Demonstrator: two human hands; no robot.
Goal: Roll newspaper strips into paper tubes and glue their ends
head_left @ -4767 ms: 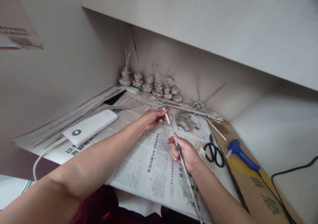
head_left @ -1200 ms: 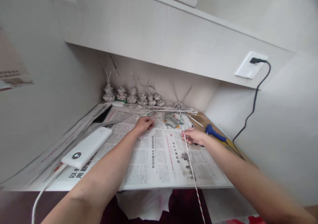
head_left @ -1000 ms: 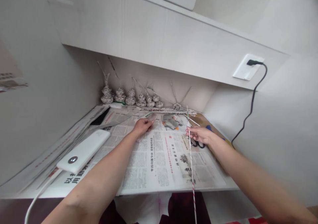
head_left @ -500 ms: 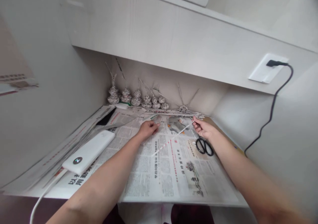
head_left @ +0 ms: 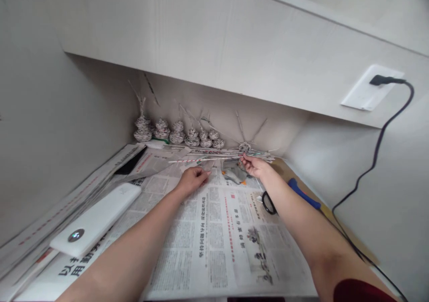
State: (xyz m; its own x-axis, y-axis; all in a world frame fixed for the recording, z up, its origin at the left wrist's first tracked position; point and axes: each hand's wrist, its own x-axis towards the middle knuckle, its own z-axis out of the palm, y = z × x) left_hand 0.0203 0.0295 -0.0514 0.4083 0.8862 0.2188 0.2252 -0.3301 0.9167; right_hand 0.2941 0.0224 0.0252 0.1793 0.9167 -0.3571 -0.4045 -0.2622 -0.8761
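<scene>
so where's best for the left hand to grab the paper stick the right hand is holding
Probably the free left stretch of the paper stick, pinched from the near side: it is thin and straight, runs crosswise beyond the left hand, and the right hand has its other end.

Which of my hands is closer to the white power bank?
Left. Your left hand is to the right of the power bank, not touching it; your right hand is farther to the right.
</scene>
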